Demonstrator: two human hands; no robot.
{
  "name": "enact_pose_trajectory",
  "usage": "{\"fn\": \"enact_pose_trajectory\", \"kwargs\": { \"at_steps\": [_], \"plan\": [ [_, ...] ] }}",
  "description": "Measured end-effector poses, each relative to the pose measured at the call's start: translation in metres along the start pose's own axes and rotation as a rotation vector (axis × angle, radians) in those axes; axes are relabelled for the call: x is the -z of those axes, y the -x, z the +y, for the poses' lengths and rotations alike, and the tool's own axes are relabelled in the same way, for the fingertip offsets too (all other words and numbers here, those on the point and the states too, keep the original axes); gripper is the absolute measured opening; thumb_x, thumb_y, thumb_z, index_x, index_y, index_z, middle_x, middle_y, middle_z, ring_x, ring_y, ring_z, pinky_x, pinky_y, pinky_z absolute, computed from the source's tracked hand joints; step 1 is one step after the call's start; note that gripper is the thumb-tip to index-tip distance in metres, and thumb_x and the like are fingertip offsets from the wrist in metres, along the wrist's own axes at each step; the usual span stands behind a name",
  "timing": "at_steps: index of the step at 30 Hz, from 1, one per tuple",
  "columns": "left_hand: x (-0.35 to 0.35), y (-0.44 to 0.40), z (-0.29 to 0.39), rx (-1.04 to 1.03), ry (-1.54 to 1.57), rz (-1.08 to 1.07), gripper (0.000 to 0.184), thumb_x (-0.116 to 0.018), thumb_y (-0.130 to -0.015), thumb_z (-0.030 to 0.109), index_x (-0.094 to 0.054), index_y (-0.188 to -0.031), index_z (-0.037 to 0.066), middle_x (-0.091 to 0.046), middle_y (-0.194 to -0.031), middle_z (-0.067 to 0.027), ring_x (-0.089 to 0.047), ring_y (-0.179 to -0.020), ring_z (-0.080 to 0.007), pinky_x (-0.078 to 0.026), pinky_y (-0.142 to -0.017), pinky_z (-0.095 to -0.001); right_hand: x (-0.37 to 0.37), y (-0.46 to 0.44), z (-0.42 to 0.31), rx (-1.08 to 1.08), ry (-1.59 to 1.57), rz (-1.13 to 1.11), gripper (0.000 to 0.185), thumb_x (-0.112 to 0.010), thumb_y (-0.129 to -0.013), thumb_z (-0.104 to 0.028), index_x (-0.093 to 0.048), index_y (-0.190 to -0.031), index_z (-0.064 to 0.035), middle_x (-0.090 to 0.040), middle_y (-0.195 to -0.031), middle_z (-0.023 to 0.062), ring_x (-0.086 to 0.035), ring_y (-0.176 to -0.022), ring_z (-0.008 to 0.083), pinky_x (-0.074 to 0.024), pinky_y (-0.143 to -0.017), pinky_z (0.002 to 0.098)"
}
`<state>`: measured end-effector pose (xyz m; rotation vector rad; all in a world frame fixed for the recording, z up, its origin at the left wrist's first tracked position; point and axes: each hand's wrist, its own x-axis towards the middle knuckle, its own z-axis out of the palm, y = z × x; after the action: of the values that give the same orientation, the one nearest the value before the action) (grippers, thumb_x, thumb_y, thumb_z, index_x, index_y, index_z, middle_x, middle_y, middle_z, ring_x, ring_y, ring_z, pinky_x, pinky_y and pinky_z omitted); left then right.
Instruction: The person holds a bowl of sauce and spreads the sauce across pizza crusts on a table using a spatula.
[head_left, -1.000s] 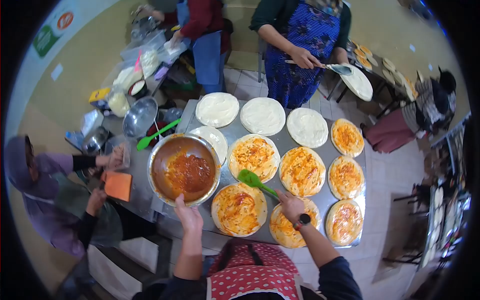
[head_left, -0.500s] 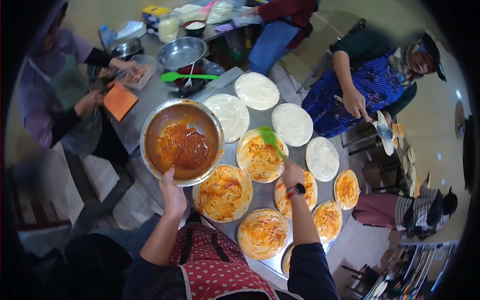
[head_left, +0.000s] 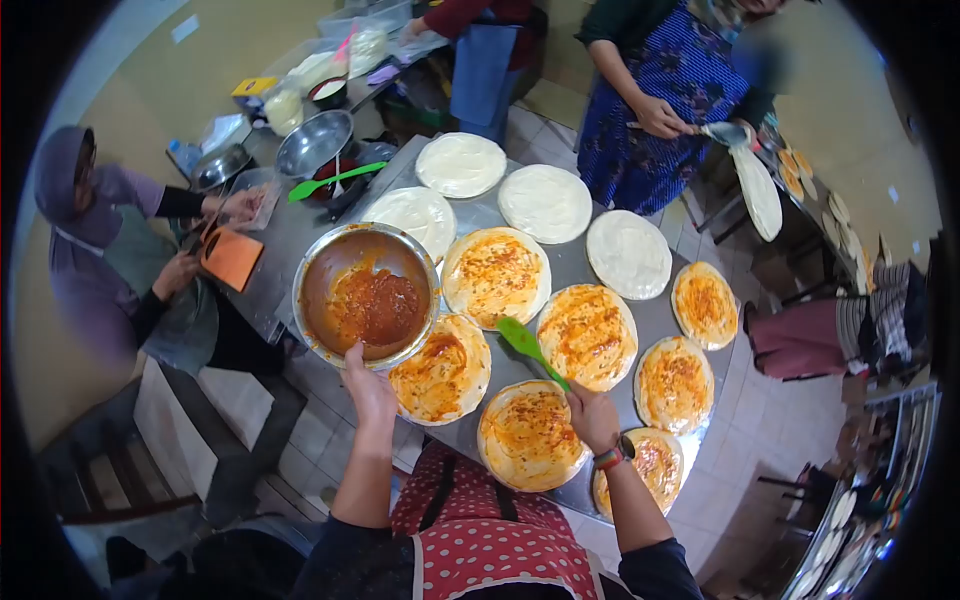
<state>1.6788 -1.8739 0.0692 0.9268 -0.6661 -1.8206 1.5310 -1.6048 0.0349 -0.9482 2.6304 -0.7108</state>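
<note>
My left hand [head_left: 368, 392] grips the near rim of a metal bowl [head_left: 325, 262], which holds chunky red-orange sauce [head_left: 378, 306]. My right hand [head_left: 597, 418] is closed round the handle of a green spatula [head_left: 522, 342]. The spatula's blade is over the gap above the nearest sauced dough round [head_left: 530, 440]; whether it touches anything I cannot tell. Around it lie other sauce-smeared rounds, including one in the middle [head_left: 496, 272] and one to the right [head_left: 587, 330]. Several white-coated rounds [head_left: 545, 203] lie along the far side.
The rounds rest on a metal table [head_left: 650, 335]. At far left, a person holds an orange board [head_left: 232, 258] near a plastic tub. A second green spatula [head_left: 335, 181] lies beside an empty metal bowl [head_left: 312, 145]. Across the table, a person in a blue apron handles a white round [head_left: 757, 192].
My right hand has drawn the spatula toward me, away from the middle round. My left hand still holds the bowl. The head view has shifted, and the person opposite now has the white round hanging lower.
</note>
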Motion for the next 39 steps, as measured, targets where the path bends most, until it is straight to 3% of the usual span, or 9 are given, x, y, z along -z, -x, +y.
{"fn": "enact_pose_trajectory", "kwargs": {
  "at_steps": [3, 7, 9, 11, 15, 22, 29, 35, 39],
  "plan": [
    [-0.016, -0.003, -0.005, 0.01, -0.049, -0.03, 0.037, -0.046, -0.08, 0.014, -0.039, -0.112, -0.003, -0.048, -0.111, -0.0124, -0.052, -0.098, -0.0216, -0.043, -0.084, -0.0362, -0.006, -0.029, 0.007, -0.166, 0.026, 0.121, 0.024, -0.044, -0.082, -0.02, -0.05, -0.104, -0.0123, -0.057, -0.066, 0.0155, -0.056, -0.062, 0.0331, -0.0446, -0.052, 0.0426],
    [-0.042, -0.017, -0.001, 0.041, -0.096, -0.069, 0.04, -0.047, -0.079, 0.015, -0.037, -0.114, -0.001, -0.046, -0.113, -0.0127, -0.05, -0.1, -0.023, -0.042, -0.084, -0.0378, -0.034, -0.013, -0.022, -0.164, 0.174, -0.102, 0.029, -0.042, -0.08, -0.012, -0.047, -0.108, -0.0083, -0.057, -0.07, 0.018, -0.057, -0.063, 0.0323, -0.0454, -0.052, 0.043],
    [-0.047, -0.031, 0.002, 0.064, -0.122, -0.102, 0.041, -0.047, -0.079, 0.016, -0.036, -0.115, 0.0, -0.045, -0.114, -0.0128, -0.049, -0.101, -0.0237, -0.042, -0.084, -0.0382, -0.047, 0.005, -0.049, -0.137, 0.039, -0.094, 0.036, -0.044, -0.078, -0.012, -0.046, -0.113, -0.0141, -0.057, -0.07, 0.0179, -0.058, -0.062, 0.0319, -0.0455, -0.052, 0.043],
    [-0.053, -0.052, 0.006, 0.062, -0.15, -0.109, 0.042, -0.042, -0.08, 0.013, -0.032, -0.118, 0.0, -0.043, -0.115, -0.0137, -0.051, -0.1, -0.0246, -0.047, -0.078, -0.0388, -0.058, 0.001, -0.053, -0.105, -0.07, 0.047, 0.035, -0.046, -0.078, -0.016, -0.049, -0.113, -0.0153, -0.057, -0.069, 0.0187, -0.057, -0.062, 0.0321, -0.0451, -0.052, 0.0429],
    [-0.057, -0.092, 0.026, 0.09, -0.226, -0.178, 0.043, -0.043, -0.08, 0.014, -0.031, -0.119, 0.0, -0.043, -0.116, -0.0134, -0.049, -0.102, -0.0245, -0.046, -0.08, -0.039, -0.057, -0.059, -0.059, -0.407, -0.16, 0.332, 0.025, -0.047, -0.08, -0.019, -0.055, -0.102, -0.0096, -0.056, -0.066, 0.0205, -0.055, -0.061, 0.0354, -0.044, -0.054, 0.044],
    [-0.024, -0.159, 0.058, 0.115, -0.242, -0.234, 0.044, -0.049, -0.078, 0.018, -0.033, -0.117, 0.003, -0.041, -0.115, -0.0103, -0.044, -0.104, -0.0209, -0.037, -0.087, -0.0375, -0.078, -0.144, -0.122, -0.382, 0.146, 0.099, 0.027, -0.043, -0.082, -0.018, -0.049, -0.107, -0.0116, -0.058, -0.073, 0.0183, -0.057, -0.066, 0.0335, -0.0449, -0.054, 0.0431],
    [-0.012, -0.171, 0.086, 0.132, -0.18, -0.159, 0.042, -0.046, -0.08, 0.018, -0.034, -0.117, 0.001, -0.043, -0.114, -0.01, -0.044, -0.103, -0.0195, -0.036, -0.087, -0.0354, -0.044, -0.08, -0.183, -0.316, 0.401, -0.126, 0.035, -0.041, -0.078, -0.011, -0.044, -0.113, -0.0156, -0.056, -0.08, 0.0135, -0.058, -0.065, 0.0328, -0.0454, -0.053, 0.0423],
    [0.005, -0.153, 0.082, 0.156, -0.145, -0.108, 0.04, -0.046, -0.08, 0.019, -0.037, -0.114, -0.001, -0.045, -0.111, -0.0105, -0.044, -0.102, -0.0183, -0.035, -0.088, -0.0315, 0.001, -0.028, -0.113, -0.287, 0.586, -0.1, 0.032, -0.047, -0.078, -0.013, -0.049, -0.11, -0.0192, -0.055, -0.076, 0.0116, -0.057, -0.061, 0.0302, -0.0452, -0.05, 0.0415],
    [0.025, -0.13, 0.052, 0.143, -0.24, -0.104, 0.04, -0.045, -0.081, 0.018, -0.038, -0.115, -0.002, -0.045, -0.112, -0.0101, -0.042, -0.103, -0.0181, -0.031, -0.09, -0.0299, 0.036, -0.018, -0.048, -0.337, 0.711, 0.091, 0.032, -0.048, -0.08, -0.013, -0.051, -0.111, -0.0205, -0.056, -0.074, 0.0108, -0.056, -0.061, 0.029, -0.0443, -0.05, 0.0404]
  ]
}}
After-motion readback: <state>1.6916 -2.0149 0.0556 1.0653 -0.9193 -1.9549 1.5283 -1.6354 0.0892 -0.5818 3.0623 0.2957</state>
